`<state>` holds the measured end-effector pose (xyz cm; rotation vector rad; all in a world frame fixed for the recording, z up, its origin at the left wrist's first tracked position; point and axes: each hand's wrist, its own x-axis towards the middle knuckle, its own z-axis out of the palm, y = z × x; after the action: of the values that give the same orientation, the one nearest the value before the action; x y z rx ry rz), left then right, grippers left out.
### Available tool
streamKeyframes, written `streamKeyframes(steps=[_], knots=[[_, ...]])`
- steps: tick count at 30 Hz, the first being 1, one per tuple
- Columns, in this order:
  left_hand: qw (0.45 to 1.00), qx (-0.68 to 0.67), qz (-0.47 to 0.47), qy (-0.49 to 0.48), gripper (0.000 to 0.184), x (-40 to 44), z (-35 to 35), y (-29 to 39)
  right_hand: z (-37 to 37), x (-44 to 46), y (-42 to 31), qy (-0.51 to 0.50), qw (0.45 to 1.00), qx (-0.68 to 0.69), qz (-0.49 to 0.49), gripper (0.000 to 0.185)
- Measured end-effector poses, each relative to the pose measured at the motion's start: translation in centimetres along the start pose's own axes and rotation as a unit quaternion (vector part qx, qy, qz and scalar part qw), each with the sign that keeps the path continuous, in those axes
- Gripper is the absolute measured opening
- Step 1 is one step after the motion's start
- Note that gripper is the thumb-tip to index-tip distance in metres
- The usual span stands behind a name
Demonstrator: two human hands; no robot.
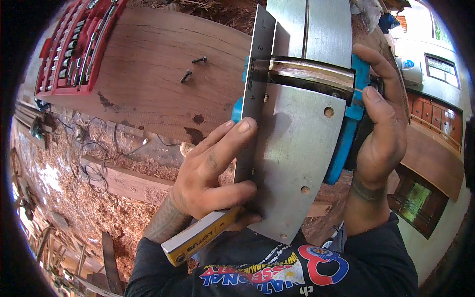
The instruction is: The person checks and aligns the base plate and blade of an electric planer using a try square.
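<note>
A teal power planer (302,133) lies with its metal sole facing up, its blade drum showing across the middle. On the sole a metal square's ruler blade (257,69) stands on edge, running lengthwise over the drum. My left hand (215,171) has its fingers wrapped round the square near its yellow and white stock (198,238). At the planer's right side is my right hand (383,119), thumb and fingers curved against the teal housing beside the drum. Two dark bolts (186,76) lie on the wooden board (158,44) to the left.
A red socket set case (79,47) sits at the board's upper left. Wood shavings (118,218), a loose cable (94,163) and timber pieces (126,182) cover the ground at left. A building wall with windows (442,69) stands at right.
</note>
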<state>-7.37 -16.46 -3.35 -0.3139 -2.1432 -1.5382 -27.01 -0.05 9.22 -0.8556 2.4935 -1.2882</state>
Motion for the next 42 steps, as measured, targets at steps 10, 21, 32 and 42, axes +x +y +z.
streamKeyframes(steps=[10,21,32,42], knots=[[1.0,-0.004,-0.013,0.0,0.055,0.1,-0.1,0.2,-0.1,0.1,0.2,-0.009,1.0,0.019,-0.005,0.057],[1.0,-0.007,-0.023,-0.01,0.052,0.1,-0.4,0.3,-0.3,0.2,0.1,-0.009,1.0,0.002,0.003,0.057],[1.0,-0.014,-0.024,-0.002,0.05,-0.1,-0.1,0.1,-0.1,0.2,0.1,0.006,1.0,0.028,0.011,0.061],[0.998,-0.048,0.032,0.01,0.042,-2.1,0.5,2.6,-0.4,0.0,0.2,0.017,0.998,-0.001,-0.059,0.04]])
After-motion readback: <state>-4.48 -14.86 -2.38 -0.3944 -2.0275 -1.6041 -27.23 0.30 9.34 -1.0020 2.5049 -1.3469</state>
